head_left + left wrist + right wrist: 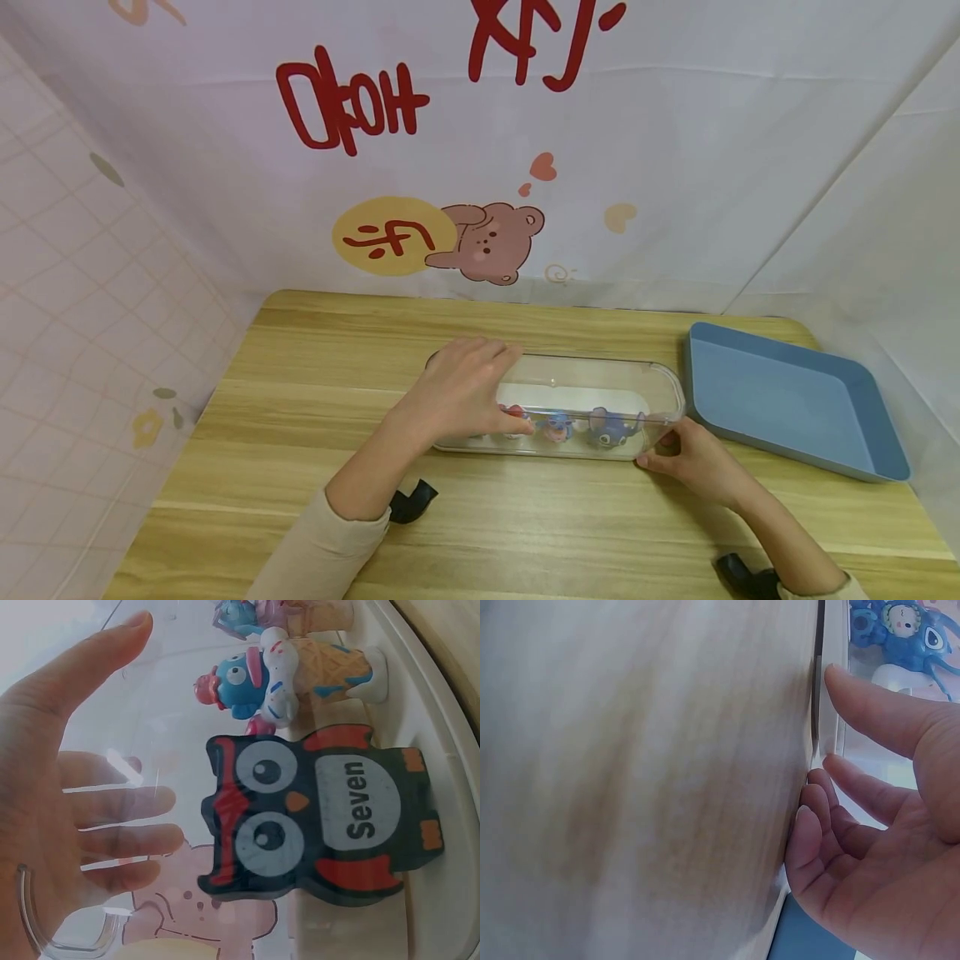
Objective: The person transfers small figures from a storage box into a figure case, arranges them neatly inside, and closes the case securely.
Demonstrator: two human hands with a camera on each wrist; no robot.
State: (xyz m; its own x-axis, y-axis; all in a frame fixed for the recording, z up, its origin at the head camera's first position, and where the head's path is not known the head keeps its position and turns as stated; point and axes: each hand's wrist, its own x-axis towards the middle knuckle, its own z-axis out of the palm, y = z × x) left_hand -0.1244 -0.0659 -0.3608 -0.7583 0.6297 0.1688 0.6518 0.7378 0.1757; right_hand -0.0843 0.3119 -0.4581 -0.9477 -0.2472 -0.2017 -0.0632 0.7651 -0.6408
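Observation:
A long clear box point(592, 396) with a pale base stands on the table, small figurines inside. Across its left part, my left hand point(457, 387) grips the transparent lid point(600, 371), thumb along the front and fingers toward the back. At the right front corner, my right hand point(693, 458) holds the box's lower edge point(836, 705) between thumb and index finger. Through the clear plastic, the left wrist view shows an owl figure point(300, 817) marked "Seven" and an ice-cream-cone figure point(300, 675). A blue big-eared figure point(611, 427) stands at the right end.
A shallow blue tray point(787, 396) lies right of the box, close to its right end. Bare wooden table point(525, 517) lies in front. A printed white cloth point(637, 150) hangs behind the table, and cloth walls flank both sides.

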